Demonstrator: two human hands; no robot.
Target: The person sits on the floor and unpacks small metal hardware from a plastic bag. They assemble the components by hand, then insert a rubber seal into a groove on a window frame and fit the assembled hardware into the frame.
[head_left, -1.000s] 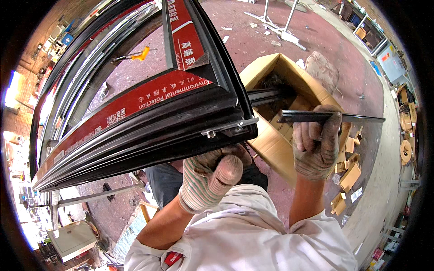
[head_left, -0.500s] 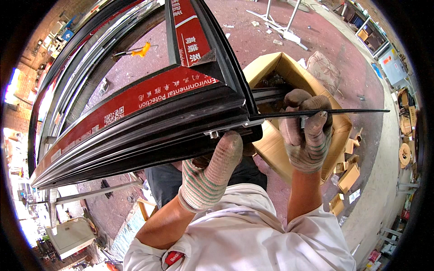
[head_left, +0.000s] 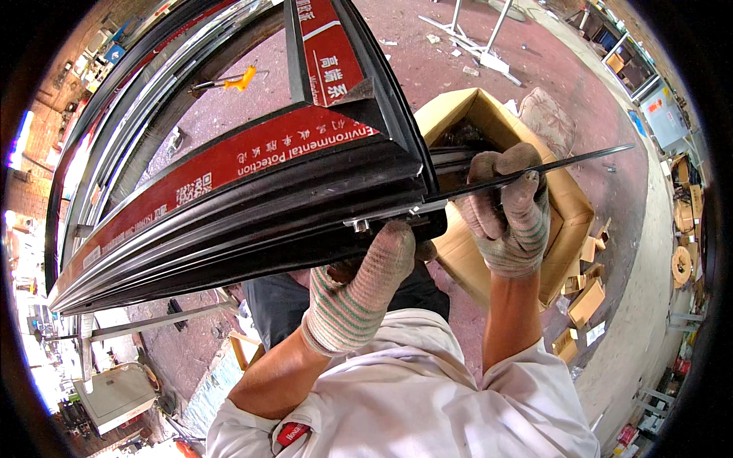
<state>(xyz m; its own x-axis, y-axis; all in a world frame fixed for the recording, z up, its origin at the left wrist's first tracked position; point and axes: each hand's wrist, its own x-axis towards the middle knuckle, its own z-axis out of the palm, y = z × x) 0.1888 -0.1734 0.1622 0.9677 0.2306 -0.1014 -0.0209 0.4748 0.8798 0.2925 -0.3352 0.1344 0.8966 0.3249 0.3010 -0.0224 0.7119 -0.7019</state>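
A black window frame with red printed protective film spans the left and middle of the view, one corner toward me. My left hand, in a striped knit glove, grips that corner from below, thumb on its outer edge and fingers hidden underneath. Beside the thumb is a small silver fitting. A long thin black strip extends to the right from a metal bar at the corner. My gloved right hand pinches the strip between thumb and fingers. Its outer end tilts upward.
An open cardboard box stands on the floor below my right hand, with dark profiles inside. A yellow-handled tool lies beyond the frame. Cardboard scraps litter the right side, near a patterned cushion. White metal stand legs are farther off.
My right hand has shifted slightly left and upward, and the strip's outer end has swung up from nearly level. My left hand keeps its hold on the corner.
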